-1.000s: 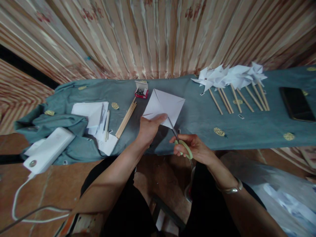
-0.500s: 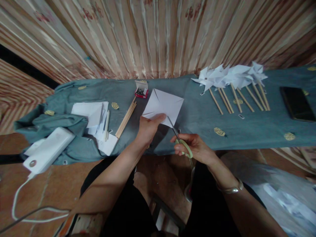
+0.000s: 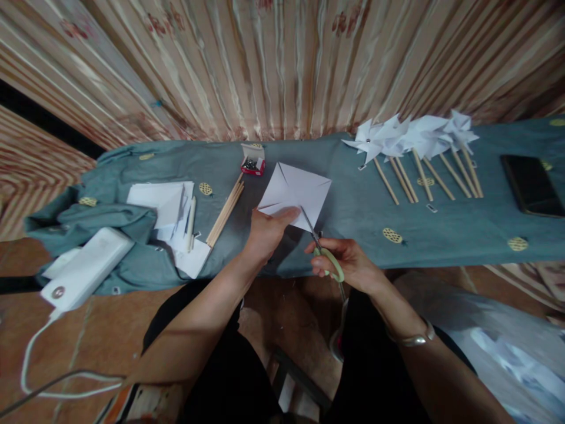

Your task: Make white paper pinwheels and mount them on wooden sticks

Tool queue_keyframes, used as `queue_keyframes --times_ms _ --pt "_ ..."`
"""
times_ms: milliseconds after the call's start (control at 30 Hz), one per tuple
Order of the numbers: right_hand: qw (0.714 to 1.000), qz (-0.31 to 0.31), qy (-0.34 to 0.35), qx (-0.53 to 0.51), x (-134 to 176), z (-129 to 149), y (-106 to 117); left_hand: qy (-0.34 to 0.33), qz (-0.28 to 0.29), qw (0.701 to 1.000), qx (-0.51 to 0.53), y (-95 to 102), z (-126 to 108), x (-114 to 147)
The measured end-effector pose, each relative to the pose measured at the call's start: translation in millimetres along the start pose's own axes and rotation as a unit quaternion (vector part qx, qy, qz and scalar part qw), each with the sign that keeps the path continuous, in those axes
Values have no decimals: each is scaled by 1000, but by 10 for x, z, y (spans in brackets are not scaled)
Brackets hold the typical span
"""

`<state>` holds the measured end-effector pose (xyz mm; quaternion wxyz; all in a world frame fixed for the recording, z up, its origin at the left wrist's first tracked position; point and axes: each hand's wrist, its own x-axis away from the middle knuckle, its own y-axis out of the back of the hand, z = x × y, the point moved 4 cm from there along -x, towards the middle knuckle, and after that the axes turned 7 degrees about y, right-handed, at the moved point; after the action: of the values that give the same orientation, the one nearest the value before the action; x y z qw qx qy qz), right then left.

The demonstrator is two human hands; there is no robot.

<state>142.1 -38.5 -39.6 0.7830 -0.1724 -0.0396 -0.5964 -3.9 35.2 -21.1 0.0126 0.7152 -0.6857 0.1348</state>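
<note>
My left hand point(image 3: 270, 231) pinches the lower left side of a square white paper sheet point(image 3: 304, 188), its thumb lying on top. Slits run inward from the sheet's corners. Scissors with pale green handles point(image 3: 329, 259) are gripped in my right hand point(image 3: 346, 262), fingers wrapped through the loops. Their blades lie at the sheet's lower corner, pointing toward its centre. Just beyond the sheet stands an opened small red box point(image 3: 253, 168) of metal pins. Left of my left hand lies a bundle of wooden sticks point(image 3: 226, 213).
White paper pinwheels point(image 3: 406, 136) on sticks lie at the back right, with a black phone point(image 3: 529, 185) at far right. On the left are stacked papers point(image 3: 154, 194), a white pen-like stick point(image 3: 191, 225) and a corded white power bank point(image 3: 86, 271). A blue-green cloth point(image 3: 353, 218) covers the table.
The paper has shifted slightly right and toward me along with my left hand. The scissor blades sit a little further into its corner. My right hand has hardly moved.
</note>
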Motion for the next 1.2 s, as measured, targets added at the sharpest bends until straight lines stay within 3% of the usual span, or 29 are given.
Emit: queue_keyframes --times_ms 1200 --pt "999 -24 7 30 -29 -38 36 -3 13 1000 7 -3 20 15"
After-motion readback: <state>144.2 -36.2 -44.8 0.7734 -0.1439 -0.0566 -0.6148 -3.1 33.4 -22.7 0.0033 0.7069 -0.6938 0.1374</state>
